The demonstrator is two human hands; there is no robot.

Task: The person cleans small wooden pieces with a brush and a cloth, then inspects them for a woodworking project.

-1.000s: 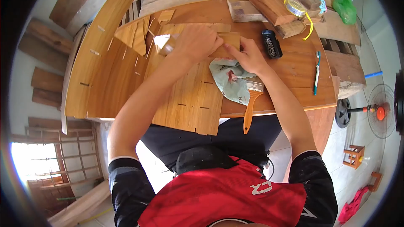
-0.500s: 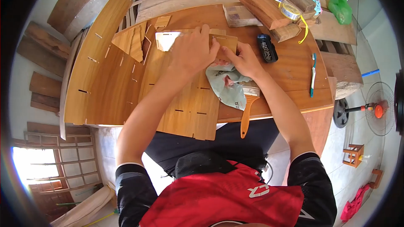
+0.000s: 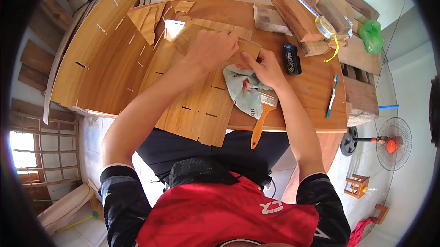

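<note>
A thin wooden panel (image 3: 250, 51) is tilted above the table, with a bright patch of light at its far left end. My right hand (image 3: 269, 67) pinches its right end, thumb on top. My left hand (image 3: 211, 49) is closed over the middle of the panel with curled fingers, which hide part of it. Under my right hand lies a crumpled pale cloth (image 3: 242, 92) with reddish stains. Beside the cloth is a wide paintbrush (image 3: 259, 128) with an orange handle. Below my left forearm is a slotted wooden board (image 3: 197, 118).
A larger slotted board (image 3: 94, 70) stands at the left. On the table (image 3: 316, 96) are a black case (image 3: 292, 59) and a toothbrush (image 3: 332, 97). Wood blocks (image 3: 293, 13), a tape measure (image 3: 324, 26) and a green bag (image 3: 371, 36) lie at the back right.
The view has shifted, so the room appears displaced. My left hand has moved slightly over the panel and its fingers look more curled. My right hand keeps its pinch.
</note>
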